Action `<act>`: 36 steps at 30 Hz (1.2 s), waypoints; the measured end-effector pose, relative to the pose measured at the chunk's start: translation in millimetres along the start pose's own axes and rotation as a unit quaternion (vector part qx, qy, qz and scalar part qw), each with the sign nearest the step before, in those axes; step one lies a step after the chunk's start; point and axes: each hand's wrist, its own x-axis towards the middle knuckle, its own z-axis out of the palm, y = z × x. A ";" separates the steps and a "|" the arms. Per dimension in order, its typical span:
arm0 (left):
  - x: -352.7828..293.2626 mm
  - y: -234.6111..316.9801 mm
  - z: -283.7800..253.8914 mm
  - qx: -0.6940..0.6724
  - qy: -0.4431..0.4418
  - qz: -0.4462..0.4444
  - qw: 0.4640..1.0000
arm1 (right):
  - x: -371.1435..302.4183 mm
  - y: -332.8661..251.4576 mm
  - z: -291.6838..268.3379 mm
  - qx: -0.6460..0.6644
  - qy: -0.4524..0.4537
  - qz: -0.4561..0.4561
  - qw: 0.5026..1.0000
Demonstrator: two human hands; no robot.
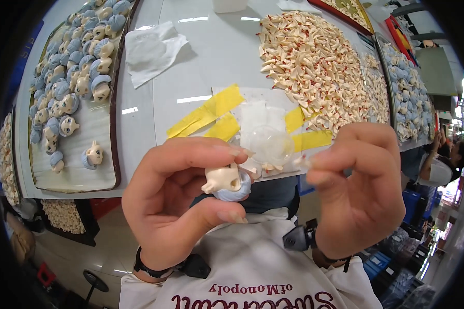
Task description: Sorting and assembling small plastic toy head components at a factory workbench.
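Note:
In my left hand I grip a small doll head with pale skin and moulded blue hair, between curled fingers and thumb. A hole shows in its side, next to the hair. To its right, my right hand is slightly blurred, its thumb and forefinger pinching a tiny pale piece with a reddish end. The two hands are apart. Just beyond them a clear round plastic dish sits on white paper, with a few more pale pieces at the table's near edge.
A dark-rimmed tray of blue-haired doll heads lies left. Far right, a large heap of pale red-ended pieces covers the table; another doll-head tray stands beyond. Yellow tape and crumpled white paper lie ahead. A person is at right.

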 end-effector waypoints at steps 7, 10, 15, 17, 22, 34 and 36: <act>-3.2 -10.0 -11.2 0.035 -0.057 0.112 0.992 | -3.3 -9.9 9.6 0.068 -0.076 0.009 0.995; -3.3 -13.1 -14.7 0.081 -0.071 0.160 0.981 | -4.3 -6.6 9.9 0.036 -0.058 -0.045 0.997; -6.3 -8.5 -9.2 0.056 -0.065 0.159 0.983 | 0.2 -5.0 -0.5 0.022 -0.069 -0.102 0.992; -4.4 -10.5 -9.4 0.066 -0.080 0.183 0.978 | -1.7 0.4 -1.0 0.013 -0.072 -0.120 0.990; -6.3 -1.3 -11.7 0.075 -0.067 0.175 0.979 | 10.0 7.0 -34.2 -0.001 -0.063 -0.086 0.994; 0.3 -5.5 -35.9 0.142 0.071 0.189 0.969 | 66.7 102.7 -106.2 -0.159 -0.298 0.157 0.928; 1.7 -5.5 -34.1 0.154 0.084 0.176 0.969 | 65.9 107.0 -96.7 -0.186 -0.290 0.122 0.931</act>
